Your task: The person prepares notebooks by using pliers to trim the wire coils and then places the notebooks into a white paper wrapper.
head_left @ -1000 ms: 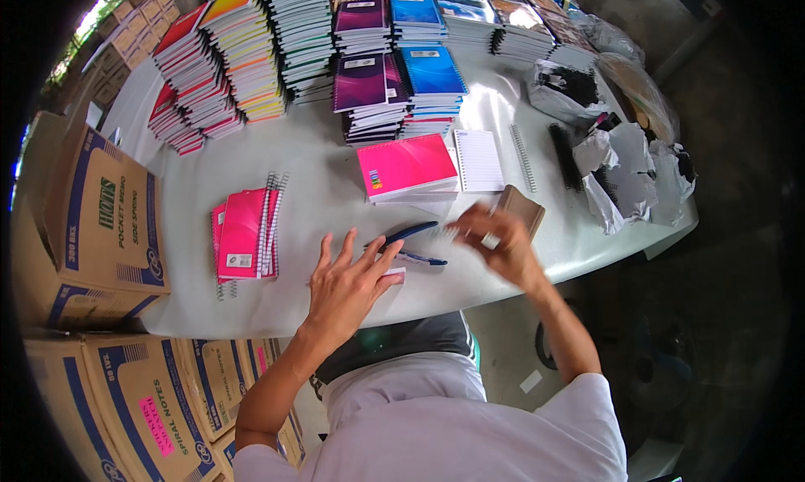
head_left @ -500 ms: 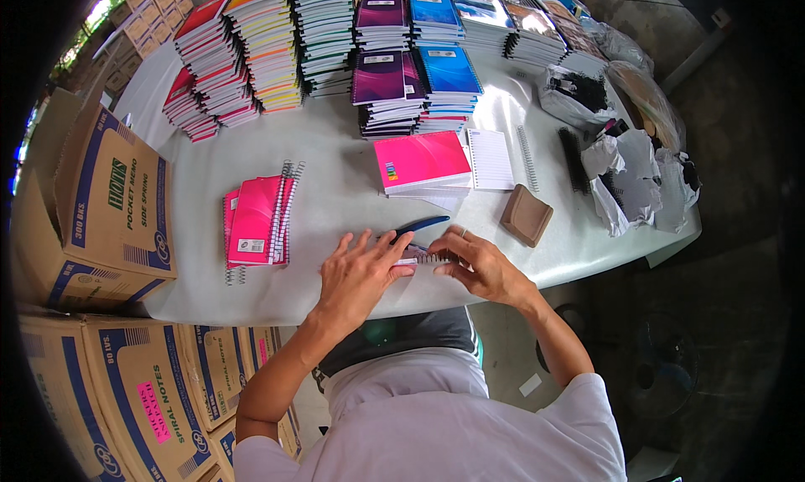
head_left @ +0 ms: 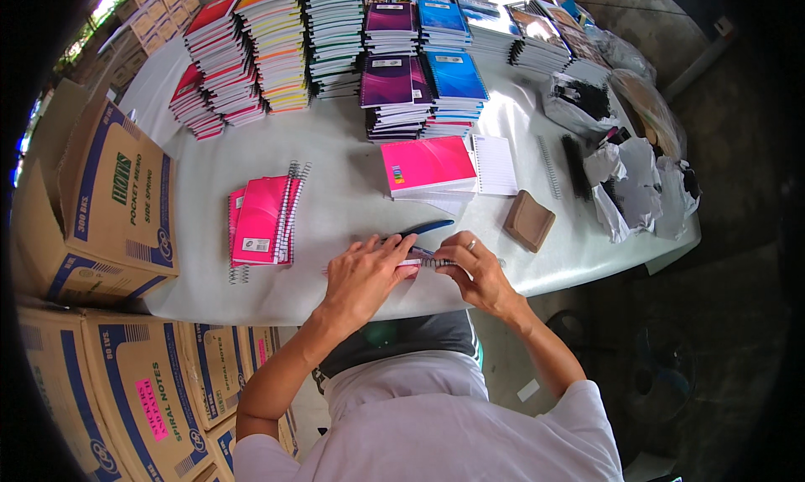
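My left hand [head_left: 362, 274] lies over a small notebook with a pink edge [head_left: 411, 273], holding it down on the table. Most of that notebook is hidden under the palm and fingers. A spiral wire [head_left: 433, 263] runs from its right end, and my right hand [head_left: 480, 272] pinches this coil between thumb and fingers. The coil's far end pokes out past the right hand. Just behind both hands lies a blue-handled tool [head_left: 428, 228], partly covered by my left fingers. To the left rests a small pile of pink spiral notebooks [head_left: 262, 222].
Pink-covered pads [head_left: 428, 163], a lined sheet [head_left: 495, 165], a loose coil [head_left: 549, 165] and a brown block [head_left: 529, 220] lie beyond my hands. Tall notebook stacks [head_left: 277, 50] line the back. Torn paper wrapping [head_left: 620, 184] with dark coils is at right, cartons [head_left: 117, 205] at left.
My right hand has turned slightly, its fingers closing lower on the coil, whose end now shows to the right of the hand. My left hand stays on the notebook.
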Demonstrator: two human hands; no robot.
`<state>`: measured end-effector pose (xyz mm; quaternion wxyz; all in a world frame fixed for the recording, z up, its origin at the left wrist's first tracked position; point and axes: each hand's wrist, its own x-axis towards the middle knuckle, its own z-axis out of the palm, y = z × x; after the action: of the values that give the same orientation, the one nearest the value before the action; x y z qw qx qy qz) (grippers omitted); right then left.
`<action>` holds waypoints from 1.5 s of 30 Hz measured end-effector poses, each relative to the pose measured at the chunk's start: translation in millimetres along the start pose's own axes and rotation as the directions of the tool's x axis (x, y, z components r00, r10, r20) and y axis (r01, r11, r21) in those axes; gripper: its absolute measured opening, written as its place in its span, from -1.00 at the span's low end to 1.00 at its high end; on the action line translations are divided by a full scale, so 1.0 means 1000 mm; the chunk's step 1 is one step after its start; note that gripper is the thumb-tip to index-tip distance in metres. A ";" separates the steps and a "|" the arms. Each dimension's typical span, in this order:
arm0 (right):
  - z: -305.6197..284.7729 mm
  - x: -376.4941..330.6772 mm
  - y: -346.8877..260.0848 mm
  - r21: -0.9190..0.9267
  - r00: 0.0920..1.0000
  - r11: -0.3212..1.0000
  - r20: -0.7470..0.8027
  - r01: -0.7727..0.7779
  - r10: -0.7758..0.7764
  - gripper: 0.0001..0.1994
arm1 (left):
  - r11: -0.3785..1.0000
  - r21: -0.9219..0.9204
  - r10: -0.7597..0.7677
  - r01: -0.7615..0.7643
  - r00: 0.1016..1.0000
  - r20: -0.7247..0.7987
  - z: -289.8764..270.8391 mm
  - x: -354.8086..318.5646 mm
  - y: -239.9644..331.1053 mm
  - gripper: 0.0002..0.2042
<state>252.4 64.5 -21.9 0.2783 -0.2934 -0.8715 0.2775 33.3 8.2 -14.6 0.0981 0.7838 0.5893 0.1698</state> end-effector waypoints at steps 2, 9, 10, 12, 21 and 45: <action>-0.007 -0.003 -0.002 -0.095 0.978 0.992 0.180 -0.088 0.104 -0.79 | 1.000 -0.015 0.002 -0.002 1.000 0.007 0.000 -0.001 0.000 -0.47; -0.008 0.005 -0.014 -0.242 0.984 0.968 0.175 0.073 -0.031 -0.71 | 0.999 -0.034 -0.038 0.041 0.994 0.103 -0.008 0.000 0.005 -0.41; -0.009 0.008 -0.018 -0.219 0.987 0.973 0.161 0.066 -0.030 -0.70 | 0.998 -0.035 -0.040 0.045 0.993 0.112 -0.008 0.000 0.005 -0.42; -0.009 0.009 -0.020 -0.209 0.984 0.975 0.171 0.077 -0.041 -0.69 | 0.998 -0.038 -0.046 0.051 0.990 0.130 -0.010 0.000 0.007 -0.42; -0.005 0.007 -0.030 -0.106 0.979 0.994 0.201 -0.013 0.034 -0.75 | 1.000 -0.031 0.008 -0.002 0.978 0.207 -0.010 0.001 0.009 -0.52; -0.035 0.074 0.034 0.469 0.749 0.848 0.647 -0.245 -0.141 -0.55 | 0.999 -0.020 -0.036 0.042 0.976 0.215 -0.024 0.004 -0.027 -0.09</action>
<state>237.6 148.5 4.3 0.0135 -0.1135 -0.7930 0.5984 0.6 18.3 -1.3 0.1741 0.7846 0.5884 0.0894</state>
